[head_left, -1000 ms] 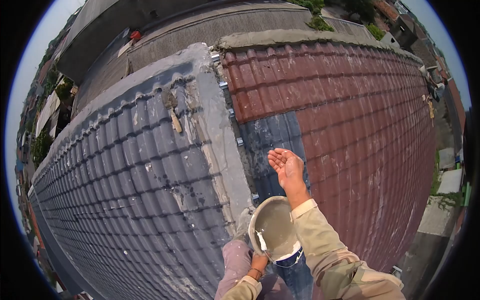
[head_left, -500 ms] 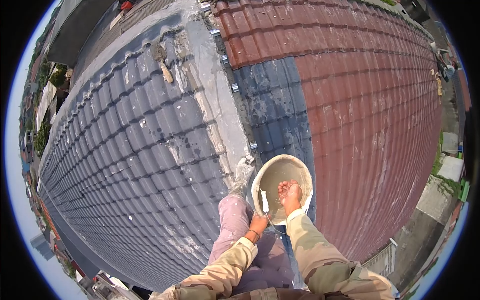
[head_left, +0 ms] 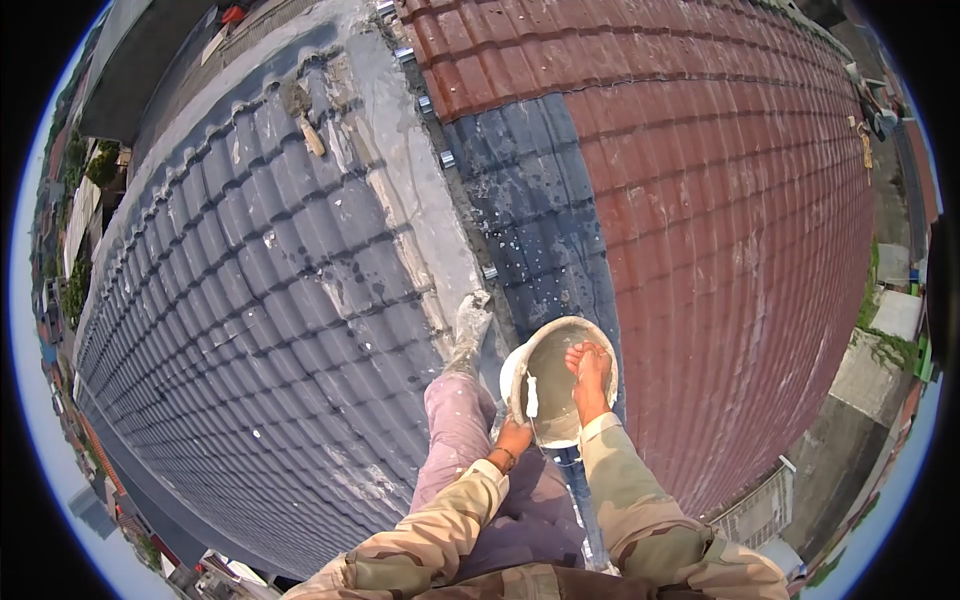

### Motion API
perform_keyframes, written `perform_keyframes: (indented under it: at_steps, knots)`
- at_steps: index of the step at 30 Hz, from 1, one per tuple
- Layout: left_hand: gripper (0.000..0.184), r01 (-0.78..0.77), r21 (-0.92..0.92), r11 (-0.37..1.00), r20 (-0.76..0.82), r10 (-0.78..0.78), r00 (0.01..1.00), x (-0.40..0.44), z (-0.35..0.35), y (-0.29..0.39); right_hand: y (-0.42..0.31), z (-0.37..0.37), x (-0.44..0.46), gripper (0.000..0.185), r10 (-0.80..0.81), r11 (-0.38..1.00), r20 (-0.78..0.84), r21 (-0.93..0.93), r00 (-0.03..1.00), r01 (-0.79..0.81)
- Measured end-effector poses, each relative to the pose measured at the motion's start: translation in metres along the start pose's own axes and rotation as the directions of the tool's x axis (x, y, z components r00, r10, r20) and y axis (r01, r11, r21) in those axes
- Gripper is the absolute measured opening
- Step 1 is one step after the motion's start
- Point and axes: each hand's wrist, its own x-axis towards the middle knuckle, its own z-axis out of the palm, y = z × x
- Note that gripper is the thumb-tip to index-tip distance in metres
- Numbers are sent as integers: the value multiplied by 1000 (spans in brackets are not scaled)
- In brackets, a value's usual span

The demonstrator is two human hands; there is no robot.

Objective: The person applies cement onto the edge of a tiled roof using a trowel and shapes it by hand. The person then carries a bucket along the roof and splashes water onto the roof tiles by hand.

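Note:
A pale round bucket (head_left: 511, 372) with greyish liquid inside tilts between the person's legs and the dark blue tiles (head_left: 538, 190). My left hand (head_left: 513, 437) is closed on the bucket's lower left rim, beside the white handle grip (head_left: 531, 396). Over the bucket's mouth, near its right side, is my right hand (head_left: 590, 365), its fingers curled together; what they hold, if anything, is hidden. White drops show on the blue tiles just beyond the bucket.
Grey tiles (head_left: 250, 330) slope down on the left, red tiles (head_left: 720, 250) on the right. A cement strip (head_left: 405, 150) runs between them. A trowel with a wooden handle (head_left: 312, 137) lies at the upper left. My foot (head_left: 470, 325) is on the strip's lower end.
My right hand went from open above the blue tiles down to the bucket, its fingers now curled. White drops have appeared on the blue tiles. The view has tipped downward.

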Motion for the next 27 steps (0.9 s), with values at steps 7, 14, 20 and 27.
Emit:
perform_keyframes:
  at_steps: [7, 14, 20, 27]
  knots:
    - [38, -114, 34, 993, 5, 114, 993, 7, 7, -25, 113, -77, 23, 20, 230, 967, -245, -51, 942, -249]
    - [26, -80, -40, 996, 136, 85, 987, 16, 5, -47, 103, -65, 13, 41, 376, 855, 80, 353, 923, -379]
    - [15, 95, -195, 976, 222, -50, 974, 4, 3, -38, -6, -29, -102, 34, -179, 936, 402, 351, 898, 30]
    - [13, -54, 56, 997, 276, 37, 960, -30, -1, 3, 72, -140, -122, 22, -247, 960, 116, 160, 962, 228]
